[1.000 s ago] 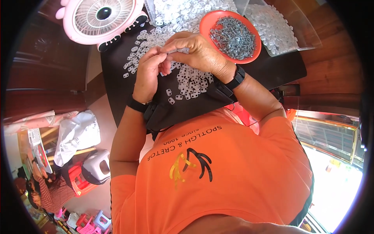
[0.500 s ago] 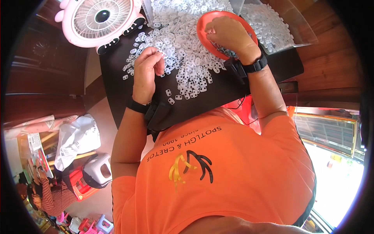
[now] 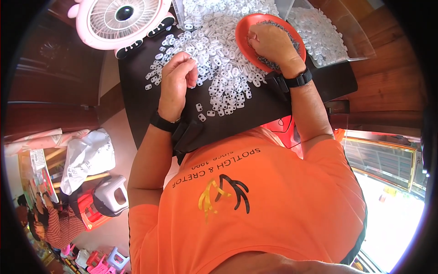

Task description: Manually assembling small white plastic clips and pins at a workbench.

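Over the left part of a heap of small white plastic pieces with holes, my left hand is closed, thumb against forefinger. A white piece seems to sit at its fingertips, hard to tell from the heap behind. My right hand reaches into an orange bowl, its fingers curled together over small grey metal-looking parts. Whatever those fingers grip is hidden beneath the hand.
A pink fan stands at the far left of the dark table. Behind the heap is a clear bin of white pieces; another clear bin is at right. Stools and another person are at lower left.
My right hand has gone lower into the orange bowl, showing more grey parts around it. My left hand remains pinched near the heap. The whole view has shifted slightly.
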A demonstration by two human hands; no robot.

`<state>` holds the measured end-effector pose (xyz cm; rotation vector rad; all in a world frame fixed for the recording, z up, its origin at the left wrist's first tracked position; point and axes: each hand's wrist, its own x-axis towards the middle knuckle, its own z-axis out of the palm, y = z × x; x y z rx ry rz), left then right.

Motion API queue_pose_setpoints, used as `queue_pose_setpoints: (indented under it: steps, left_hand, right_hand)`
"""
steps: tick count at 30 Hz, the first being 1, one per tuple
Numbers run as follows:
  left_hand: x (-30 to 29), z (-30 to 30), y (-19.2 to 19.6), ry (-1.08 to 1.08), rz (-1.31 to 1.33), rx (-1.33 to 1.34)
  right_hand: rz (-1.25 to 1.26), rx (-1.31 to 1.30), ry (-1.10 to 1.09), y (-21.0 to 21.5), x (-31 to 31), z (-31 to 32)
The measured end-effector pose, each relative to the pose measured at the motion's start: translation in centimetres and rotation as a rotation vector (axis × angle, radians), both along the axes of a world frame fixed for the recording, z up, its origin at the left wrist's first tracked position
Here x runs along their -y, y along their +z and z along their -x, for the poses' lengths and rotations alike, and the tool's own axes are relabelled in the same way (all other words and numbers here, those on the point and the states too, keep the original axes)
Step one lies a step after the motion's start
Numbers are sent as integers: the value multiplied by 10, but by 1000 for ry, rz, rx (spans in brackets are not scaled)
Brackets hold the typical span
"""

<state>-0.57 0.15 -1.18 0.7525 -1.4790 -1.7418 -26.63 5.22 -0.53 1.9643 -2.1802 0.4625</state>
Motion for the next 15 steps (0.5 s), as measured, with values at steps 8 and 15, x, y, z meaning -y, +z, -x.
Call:
queue_pose_setpoints:
  steps: [8,15]
  left_hand:
    - [1,-3,0,-31,36,42]
    - [0,0,2,-55,65,87]
  right_hand:
    - [48,76,-43,3,-5,11]
    - [41,33,205,-8,-3,11]
